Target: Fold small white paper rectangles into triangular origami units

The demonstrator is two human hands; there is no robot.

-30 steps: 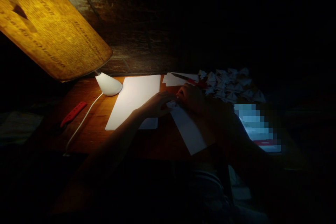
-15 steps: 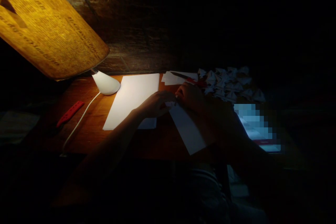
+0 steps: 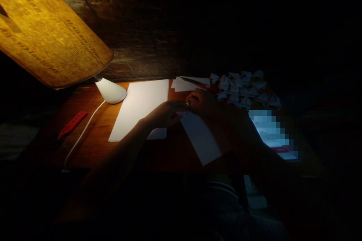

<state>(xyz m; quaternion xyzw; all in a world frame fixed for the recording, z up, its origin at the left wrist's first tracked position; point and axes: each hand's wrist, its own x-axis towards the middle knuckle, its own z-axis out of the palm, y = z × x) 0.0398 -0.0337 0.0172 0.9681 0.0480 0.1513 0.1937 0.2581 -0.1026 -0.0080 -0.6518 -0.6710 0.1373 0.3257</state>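
Note:
My left hand (image 3: 169, 113) and my right hand (image 3: 200, 101) meet over the wooden table, fingers closed together. Between their fingertips they pinch a small folded piece of white paper (image 3: 187, 110), mostly hidden by the fingers. Just below, a white paper strip (image 3: 202, 139) slants toward the table's near edge. Whether the strip is joined to the folded piece, I cannot tell in this dim light. A stack of white paper sheets (image 3: 141, 107) lies beneath and beyond my left forearm. Many small folded paper pieces (image 3: 240, 88) are heaped beyond my right hand.
A lamp (image 3: 110, 91) with a yellow printed shade stands at left, its white cord (image 3: 83, 131) running forward. Near it lies a red tool (image 3: 72, 124). Small paper sheets (image 3: 178, 84) lie at the back under a red-handled blade (image 3: 195, 82). A lit, pixelated screen (image 3: 268, 131) is at right.
The whole view has shifted slightly, so things sit a little further left. My hands stay together on the folded paper, with only slight finger movement.

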